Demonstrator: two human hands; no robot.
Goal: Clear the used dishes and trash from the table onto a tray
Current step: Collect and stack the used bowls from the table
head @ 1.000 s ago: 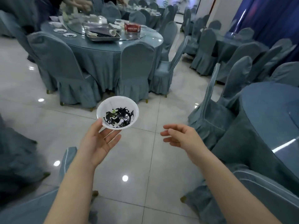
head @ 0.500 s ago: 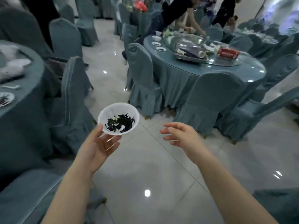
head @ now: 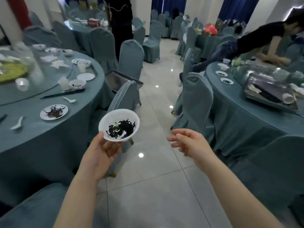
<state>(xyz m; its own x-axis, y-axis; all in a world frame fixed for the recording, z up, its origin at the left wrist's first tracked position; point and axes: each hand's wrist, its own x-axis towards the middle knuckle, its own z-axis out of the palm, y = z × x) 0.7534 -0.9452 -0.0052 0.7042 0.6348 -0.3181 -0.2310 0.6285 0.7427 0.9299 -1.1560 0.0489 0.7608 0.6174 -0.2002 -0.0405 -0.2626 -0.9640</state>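
The left hand [head: 102, 155] cradles a white bowl [head: 119, 125] of dark scraps on its fingers, thumb at the near rim; the right hand [head: 189, 142] hangs empty just to its right, fingers loosely spread, well apart from the bowl. A tray [head: 120, 78] leans on a chair ahead of the bowl; another tray [head: 273, 94], already loaded, sits on the table far right of the right hand. Carrying goes best with the bowl kept level and the free hand ready to steady it before setting it flat on a tray. Compared with half a second ago, the view has swung left: the cluttered table [head: 32, 129] left of the left hand is now close.
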